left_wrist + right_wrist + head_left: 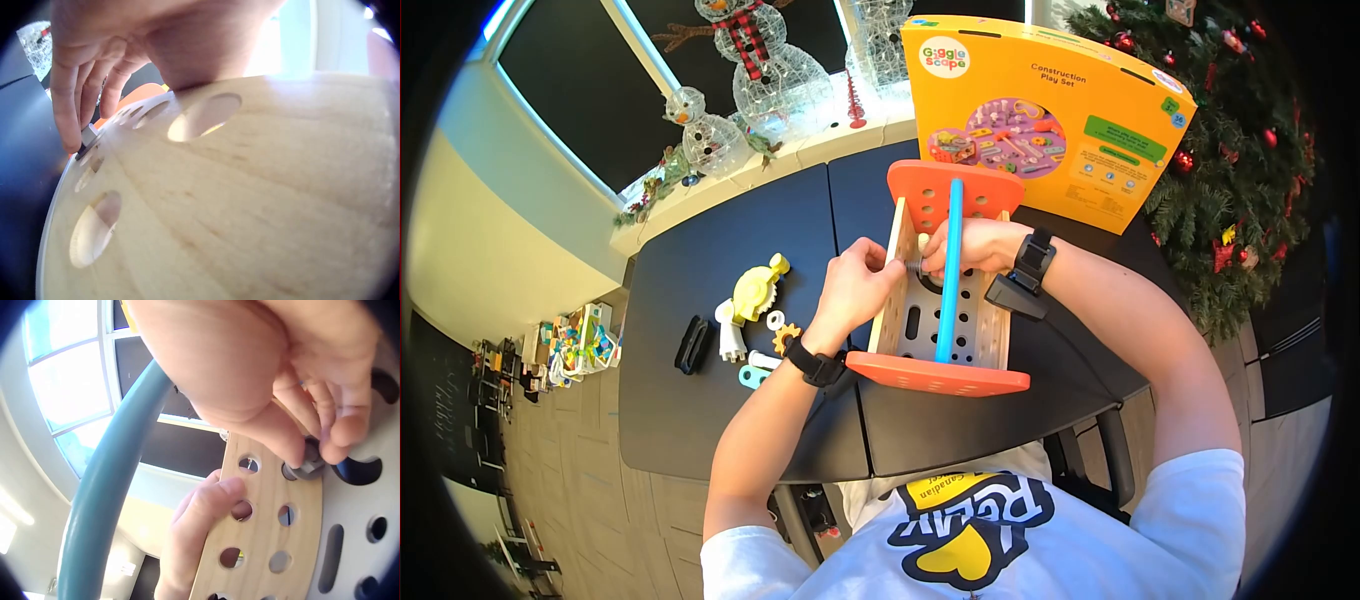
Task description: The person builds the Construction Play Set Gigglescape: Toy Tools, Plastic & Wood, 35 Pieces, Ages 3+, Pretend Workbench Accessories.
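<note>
A toy toolbox stands on the dark table, with wooden side panels (887, 310), red-orange ends (940, 375) and a blue bar handle (950, 300). My left hand (860, 285) is at the outer face of the left panel. Its fingers pinch the grey head of a toy bolt (89, 134), while the thumb lies at the panel's top edge. Reaching inside under the handle, my right hand (980, 246) pinches a grey toy nut (307, 464) against the panel's inner face, at a hole. Its fingertips partly cover the nut.
Left on the table lie a yellow-green toy saw (755, 292), a white toy piece (730, 330), an orange gear (786, 337), a teal strip (752, 376) and a black case (693, 345). A yellow box (1090, 110) stands behind the toolbox, near a decorated tree (1240, 200).
</note>
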{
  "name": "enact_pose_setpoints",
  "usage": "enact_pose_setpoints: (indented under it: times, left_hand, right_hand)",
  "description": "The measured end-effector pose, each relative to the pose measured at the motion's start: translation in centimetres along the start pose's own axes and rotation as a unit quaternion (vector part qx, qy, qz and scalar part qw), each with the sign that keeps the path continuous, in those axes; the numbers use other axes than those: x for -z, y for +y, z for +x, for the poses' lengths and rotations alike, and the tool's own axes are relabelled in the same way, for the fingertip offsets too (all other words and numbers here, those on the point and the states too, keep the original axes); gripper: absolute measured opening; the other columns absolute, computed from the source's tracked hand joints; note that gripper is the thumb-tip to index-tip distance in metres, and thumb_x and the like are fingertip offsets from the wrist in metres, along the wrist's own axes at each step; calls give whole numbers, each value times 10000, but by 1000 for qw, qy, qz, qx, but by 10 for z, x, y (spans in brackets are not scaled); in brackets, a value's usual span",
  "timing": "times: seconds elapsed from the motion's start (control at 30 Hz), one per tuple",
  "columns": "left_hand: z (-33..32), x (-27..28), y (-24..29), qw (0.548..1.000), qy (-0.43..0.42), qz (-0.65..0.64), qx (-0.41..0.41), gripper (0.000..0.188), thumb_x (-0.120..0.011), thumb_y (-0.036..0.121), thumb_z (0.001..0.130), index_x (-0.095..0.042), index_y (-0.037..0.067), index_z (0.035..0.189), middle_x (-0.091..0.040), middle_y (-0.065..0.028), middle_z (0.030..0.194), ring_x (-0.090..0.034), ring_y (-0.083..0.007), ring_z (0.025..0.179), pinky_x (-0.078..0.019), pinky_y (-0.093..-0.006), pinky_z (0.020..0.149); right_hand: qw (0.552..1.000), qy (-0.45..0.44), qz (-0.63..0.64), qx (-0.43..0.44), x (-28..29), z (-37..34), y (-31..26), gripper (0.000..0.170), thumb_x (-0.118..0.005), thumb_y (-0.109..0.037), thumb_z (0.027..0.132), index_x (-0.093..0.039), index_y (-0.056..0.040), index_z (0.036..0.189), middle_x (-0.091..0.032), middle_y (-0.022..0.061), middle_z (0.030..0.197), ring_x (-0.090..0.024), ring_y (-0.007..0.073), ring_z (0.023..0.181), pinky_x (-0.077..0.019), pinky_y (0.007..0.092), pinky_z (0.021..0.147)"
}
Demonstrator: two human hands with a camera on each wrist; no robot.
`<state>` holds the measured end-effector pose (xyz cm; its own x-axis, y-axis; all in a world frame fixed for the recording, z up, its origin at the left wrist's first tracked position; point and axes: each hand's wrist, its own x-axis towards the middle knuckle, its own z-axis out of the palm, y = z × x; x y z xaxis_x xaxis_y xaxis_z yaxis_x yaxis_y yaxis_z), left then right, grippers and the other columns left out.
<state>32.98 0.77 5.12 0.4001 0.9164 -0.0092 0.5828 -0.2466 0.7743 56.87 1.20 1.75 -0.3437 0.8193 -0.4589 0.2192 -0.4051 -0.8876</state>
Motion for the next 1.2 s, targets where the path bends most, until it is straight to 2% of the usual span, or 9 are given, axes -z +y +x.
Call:
enact_pose_setpoints:
  times: [0.07, 0.27, 0.47, 0.57, 0.67, 0.77, 0.87, 0.97, 1.2]
  left_hand:
    - [0, 0, -1, 1000, 2, 3, -1, 373, -718, 296, 892, -686, -44, 1041, -772, -186, 926, -763, -312, 882, -588, -404, 840]
    - [0, 0, 0, 1000, 2, 10, -3, 375, -717, 296, 888, -685, -47, 1038, -771, -192, 922, -763, -317, 885, -588, -405, 842]
    - [-1, 1, 2, 1000, 3, 10, -6, 373, -715, 297, 890, -684, -45, 1036, -772, -189, 929, -765, -316, 890, -589, -403, 844]
    - [1, 0, 0, 1000, 1, 8, -8, 371, -716, 295, 892, -684, -45, 1036, -773, -187, 929, -765, -314, 889, -590, -401, 842]
    - [1, -1, -1, 1000, 3, 7, -9, 366, -718, 291, 894, -684, -46, 1034, -772, -186, 925, -765, -313, 884, -590, -400, 838]
    - [1, -1, -2, 1000, 2, 1, -10, 364, -721, 290, 897, -684, -46, 1030, -772, -185, 922, -764, -310, 879, -589, -398, 834]
    - [1, 0, -1, 1000, 0, 1, -13, 364, -723, 291, 900, -685, -47, 1029, -772, -184, 922, -764, -306, 878, -589, -398, 832]
    - [1, 0, -1, 1000, -1, 2, -12, 367, -724, 294, 900, -685, -48, 1031, -771, -187, 921, -764, -306, 880, -589, -399, 831]
    - [1, 0, -1, 1000, 0, 12, -3, 382, -726, 304, 897, -686, -48, 1039, -768, -196, 923, -762, -320, 885, -589, -403, 835]
  right_hand:
    - [998, 59, 38, -2, -14, -17, -14, 160, -715, -163, 996, -678, -14, 952, -725, 122, 861, -732, 216, 841, -580, 325, 739]
    - [997, 13, 80, 2, 0, -6, 0, 252, -704, -188, 1007, -681, 55, 1071, -755, 235, 965, -762, 287, 845, -618, 391, 776]
    - [998, 29, 59, -13, -8, -7, -7, 339, -677, -248, 1014, -698, 89, 1029, -746, 286, 972, -755, 316, 837, -609, 411, 770]
    - [999, 0, -24, -22, -15, -20, -21, 234, -628, -277, 1034, -621, -64, 937, -666, 85, 872, -660, 207, 726, -515, 327, 631]
    - [999, -18, -34, 11, -6, -11, -7, 356, -687, -289, 1015, -718, 64, 984, -775, 217, 964, -732, 227, 768, -561, 322, 667]
    - [997, -36, -65, -5, -2, -6, -2, 354, -648, -293, 1036, -733, 37, 941, -779, 176, 912, -691, 188, 698, -523, 304, 606]
    - [997, -51, -46, -35, -3, -8, -5, 224, -581, -289, 1076, -593, -86, 984, -708, 125, 824, -691, 199, 692, -485, 311, 577]
    - [997, -46, -42, -40, -5, -10, -8, 223, -577, -303, 1078, -571, -90, 1011, -700, 113, 812, -692, 189, 697, -488, 319, 572]
    - [999, 20, -41, -16, -15, -20, -21, 253, -746, -270, 981, -619, -57, 928, -678, 68, 776, -658, 148, 651, -480, 275, 549]
